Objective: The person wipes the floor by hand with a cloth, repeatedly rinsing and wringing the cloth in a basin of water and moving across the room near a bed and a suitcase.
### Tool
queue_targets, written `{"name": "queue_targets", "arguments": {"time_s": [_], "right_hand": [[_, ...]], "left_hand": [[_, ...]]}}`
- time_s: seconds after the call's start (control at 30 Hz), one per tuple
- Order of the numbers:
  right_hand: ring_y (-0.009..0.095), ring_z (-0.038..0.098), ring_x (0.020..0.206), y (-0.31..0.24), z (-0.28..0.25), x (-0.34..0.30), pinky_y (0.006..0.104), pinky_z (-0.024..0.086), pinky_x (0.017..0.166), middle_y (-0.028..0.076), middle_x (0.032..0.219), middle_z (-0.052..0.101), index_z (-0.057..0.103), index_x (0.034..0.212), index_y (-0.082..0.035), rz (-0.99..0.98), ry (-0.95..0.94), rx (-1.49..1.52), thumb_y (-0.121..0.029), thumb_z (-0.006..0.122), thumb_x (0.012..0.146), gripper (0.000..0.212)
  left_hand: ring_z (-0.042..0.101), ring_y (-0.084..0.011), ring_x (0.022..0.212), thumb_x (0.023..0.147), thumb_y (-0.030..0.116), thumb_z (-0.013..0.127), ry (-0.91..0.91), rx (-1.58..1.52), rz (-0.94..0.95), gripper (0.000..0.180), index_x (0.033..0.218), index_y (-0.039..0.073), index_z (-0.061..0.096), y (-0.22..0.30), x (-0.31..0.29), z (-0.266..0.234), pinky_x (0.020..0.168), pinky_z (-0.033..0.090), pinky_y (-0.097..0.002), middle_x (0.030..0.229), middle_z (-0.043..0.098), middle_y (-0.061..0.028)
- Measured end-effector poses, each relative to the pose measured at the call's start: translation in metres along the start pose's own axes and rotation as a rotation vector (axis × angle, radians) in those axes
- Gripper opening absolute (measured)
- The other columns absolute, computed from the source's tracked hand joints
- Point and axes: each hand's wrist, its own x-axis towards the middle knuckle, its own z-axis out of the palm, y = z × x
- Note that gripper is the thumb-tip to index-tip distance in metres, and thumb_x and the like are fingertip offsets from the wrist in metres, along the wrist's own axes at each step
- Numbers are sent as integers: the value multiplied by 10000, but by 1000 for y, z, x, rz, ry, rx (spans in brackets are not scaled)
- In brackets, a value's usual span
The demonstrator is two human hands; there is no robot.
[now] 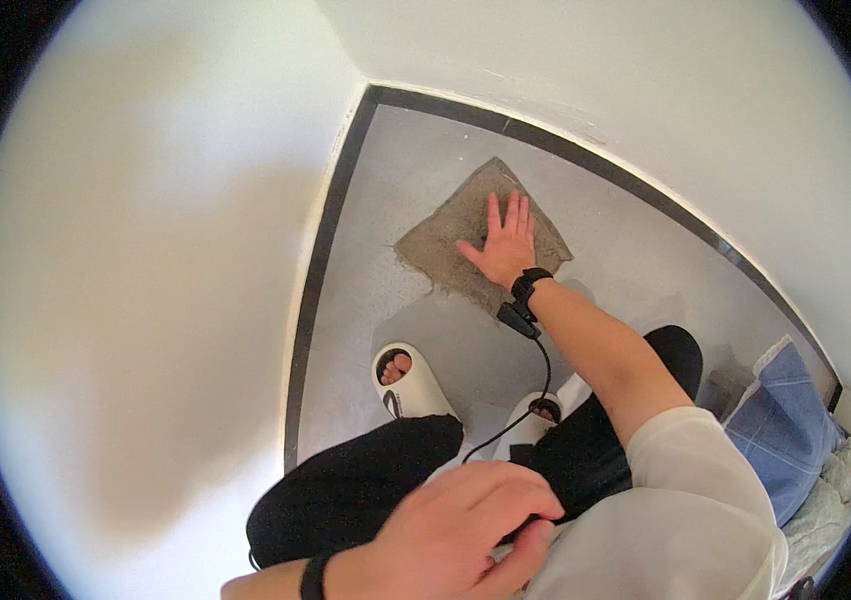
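A worn grey-brown cloth (445,235) with frayed edges lies flat on the floor near the wall corner. My right hand (507,245) presses down on it, palm low and fingers spread. On that wrist sits a black strap with a small black device (519,320), from which a black cable (547,380) runs toward my lap. Close to my body, my left hand (465,525) is held over my thighs with its fingers curled toward the thumb. Its palm is turned away, so whatever is inside, if anything, is hidden. The left wrist wears a black band (315,578).
White walls meet at a corner, with a dark skirting strip (330,215) along the grey floor (395,150). My feet are in pale slides (410,385) just behind the cloth. Blue fabric (780,430) and pale fabric (835,490) are heaped at the right by the wall.
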Motion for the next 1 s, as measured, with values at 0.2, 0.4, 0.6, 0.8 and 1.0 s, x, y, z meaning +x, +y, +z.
{"name": "queue_targets", "arguments": {"time_s": [0.2, 0.4, 0.6, 0.8, 1.0], "right_hand": [[445, 33, 1551, -8, 44, 18, 569, 77, 1241, 288, 1669, 64, 174, 1615, -44, 208, 183, -4, -650, 594, 872, 1047], [437, 125, 1542, -16, 43, 31, 555, 124, 1234, 254, 1670, 143, 254, 1598, -50, 202, 344, 33, -535, 612, 892, 929], [411, 182, 1537, 2, 54, -53, 562, 165, 1238, 216, 1660, 210, 323, 1587, -152, -337, -40, 142, -487, 675, 860, 875], [402, 107, 1558, 110, 2, -62, 576, 128, 1244, 180, 1698, 95, 225, 1627, -219, 118, -19, -120, -605, 665, 849, 973], [417, 53, 1562, 127, 26, -36, 624, 58, 1223, 203, 1701, 60, 169, 1640, -214, 547, 210, -53, -727, 587, 824, 1050]], "left_hand": [[654, -260, 754, 932, 162, 578, 726, -770, -458, 95, 977, 78, 582, -38, -8, -27, 710, 551, -418, 897, 634, -86], [490, -166, 674, 960, 206, 493, 1165, -1268, -368, 146, 881, 103, 559, -37, -16, -52, 636, 413, -331, 768, 502, -19], [363, -138, 609, 896, 190, 518, 1191, -1801, -235, 145, 789, 98, 546, -65, 24, -34, 596, 314, -305, 684, 404, 13], [383, -136, 597, 956, 203, 487, 1175, -831, -185, 198, 781, 115, 454, -116, 27, -56, 572, 337, -299, 674, 416, 9], [492, -140, 655, 988, 201, 514, 659, -363, -450, 158, 889, 83, 550, -110, 21, -55, 619, 430, -301, 738, 521, -11]]}}
